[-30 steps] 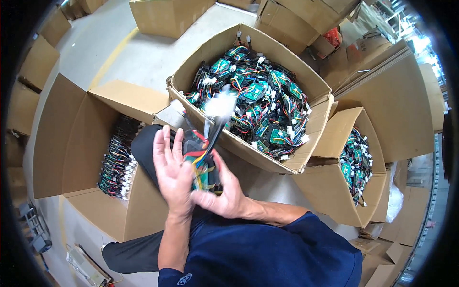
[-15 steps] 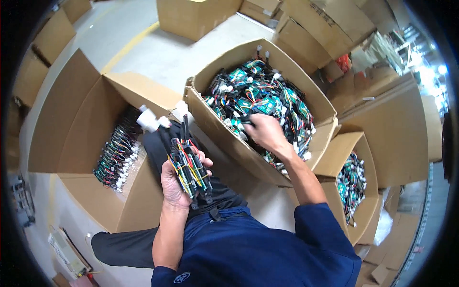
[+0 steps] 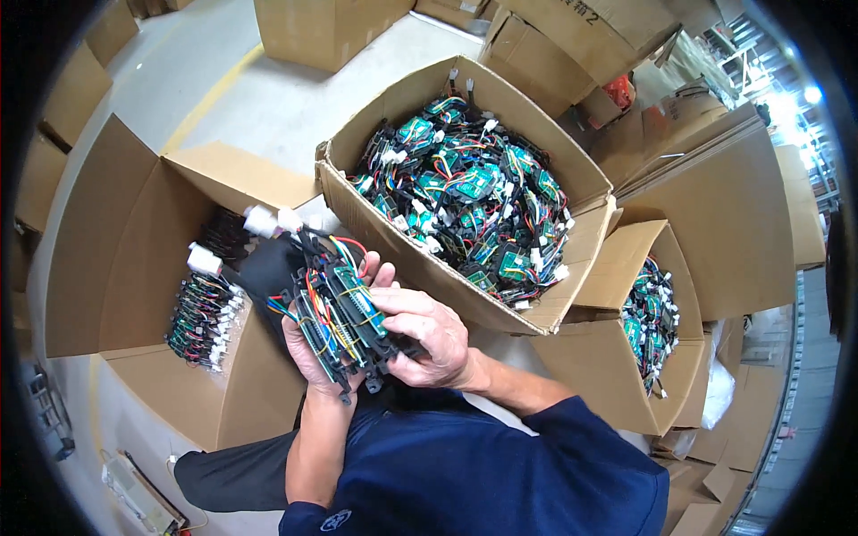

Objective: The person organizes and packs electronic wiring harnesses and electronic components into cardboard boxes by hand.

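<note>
A bundle of circuit boards with coloured wires [image 3: 332, 308] lies in my left hand [image 3: 307, 359], whose fingers are wrapped round it above my lap. Black plastic frames and thin yellow bands show on the boards. White connectors [image 3: 263, 221] stick out at the bundle's far left end. My right hand [image 3: 436, 338] is closed on the right side of the bundle, thumb and fingers gripping a board at its edge. Behind my hands, a big open carton [image 3: 393, 228] holds a loose heap of similar wired boards [image 3: 474, 183].
At the left, an open carton [image 3: 147, 259] holds boards in neat rows [image 3: 201, 326] with white plugs. A smaller carton [image 3: 572, 371] with more loose boards [image 3: 650, 322] stands at the right. Closed cartons [image 3: 326, 31] stand behind on the floor.
My right hand has come out of the big carton, back to the bundle in my left hand. The bundle looks thicker and has turned a little. The view has shifted slightly.
</note>
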Demonstrator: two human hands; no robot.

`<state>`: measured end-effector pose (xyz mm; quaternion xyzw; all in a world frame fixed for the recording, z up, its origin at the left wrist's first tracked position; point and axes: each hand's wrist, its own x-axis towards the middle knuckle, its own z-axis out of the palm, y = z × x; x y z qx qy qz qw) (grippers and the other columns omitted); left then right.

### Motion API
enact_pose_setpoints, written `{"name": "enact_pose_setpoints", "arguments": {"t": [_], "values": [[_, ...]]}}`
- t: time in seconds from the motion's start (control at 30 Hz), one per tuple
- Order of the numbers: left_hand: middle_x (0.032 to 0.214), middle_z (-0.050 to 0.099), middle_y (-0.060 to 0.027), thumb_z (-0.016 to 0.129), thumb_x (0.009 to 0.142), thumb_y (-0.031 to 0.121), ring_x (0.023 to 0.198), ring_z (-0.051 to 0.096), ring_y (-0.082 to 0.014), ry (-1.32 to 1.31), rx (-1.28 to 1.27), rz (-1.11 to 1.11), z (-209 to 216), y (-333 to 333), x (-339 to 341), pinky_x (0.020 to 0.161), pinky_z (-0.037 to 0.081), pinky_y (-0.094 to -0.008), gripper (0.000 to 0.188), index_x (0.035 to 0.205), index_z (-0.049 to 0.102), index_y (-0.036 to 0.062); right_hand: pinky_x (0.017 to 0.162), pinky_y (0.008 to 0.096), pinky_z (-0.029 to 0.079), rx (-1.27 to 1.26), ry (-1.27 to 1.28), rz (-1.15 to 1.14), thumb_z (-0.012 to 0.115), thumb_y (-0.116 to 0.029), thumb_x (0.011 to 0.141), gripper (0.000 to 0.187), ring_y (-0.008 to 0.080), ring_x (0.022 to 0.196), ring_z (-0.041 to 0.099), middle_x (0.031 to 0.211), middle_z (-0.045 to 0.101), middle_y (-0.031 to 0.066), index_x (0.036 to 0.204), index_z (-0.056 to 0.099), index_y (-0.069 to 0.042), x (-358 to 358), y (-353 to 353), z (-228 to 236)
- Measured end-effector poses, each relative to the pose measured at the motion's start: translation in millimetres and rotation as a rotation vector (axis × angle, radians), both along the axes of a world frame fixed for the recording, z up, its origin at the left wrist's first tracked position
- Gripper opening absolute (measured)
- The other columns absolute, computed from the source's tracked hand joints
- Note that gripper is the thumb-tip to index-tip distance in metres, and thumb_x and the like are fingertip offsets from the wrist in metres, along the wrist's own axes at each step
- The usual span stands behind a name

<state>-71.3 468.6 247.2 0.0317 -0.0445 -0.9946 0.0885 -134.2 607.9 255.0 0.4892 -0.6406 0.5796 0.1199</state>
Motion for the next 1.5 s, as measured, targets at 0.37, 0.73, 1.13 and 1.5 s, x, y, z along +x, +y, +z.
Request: {"name": "enact_pose_setpoints", "arguments": {"t": [0.37,0.73,1.13,1.5], "values": [[0.148,0.045,-0.0286,0.076,0.084,0.063,0.123,0.057,-0.0349,0.168,0.041,0.047,-21,-44,14,0.109,0.050,-0.0474,0.108,0.155,0.031,-0.0056,0.126,0.0492,0.027,1.226,0.225,-0.127,0.073,-0.010,0.075,0.076,0.0401,0.151,0.034,0.158,0.044,0.0214,0.148,0.053,-0.006,-248,90,-66],[0.148,0.052,-0.0229,0.082,0.077,0.060,0.145,0.042,-0.0407,-0.037,-0.090,0.094,-20,-33,-16,0.127,0.028,-0.0535,0.101,0.147,0.047,-0.0031,0.077,0.0348,0.056,0.294,-0.399,-0.342,0.069,-0.017,0.098,0.024,0.0205,0.084,0.071,0.097,0.075,0.0153,0.112,0.073,0.003,-105,-5,33],[0.145,0.056,-0.0101,0.072,0.085,0.063,0.131,0.058,-0.0304,-0.244,-0.328,0.203,-64,-24,35,0.110,0.050,-0.0506,0.085,0.151,0.049,0.0160,0.095,0.0401,0.052,0.286,-0.417,0.069,0.059,-0.039,0.105,0.046,0.0320,0.108,0.066,0.112,0.068,0.0206,0.119,0.067,0.004,-43,-24,16],[0.137,0.058,-0.0286,0.065,0.084,0.075,0.121,0.057,-0.0567,-0.201,-0.182,0.265,-76,-51,52,0.089,0.057,-0.0682,0.094,0.152,0.046,0.0133,0.085,0.0432,0.057,0.925,-0.272,-0.793,0.080,-0.036,0.086,0.059,0.0331,0.094,0.072,0.102,0.075,0.0215,0.128,0.066,0.003,-223,213,-96]]}}
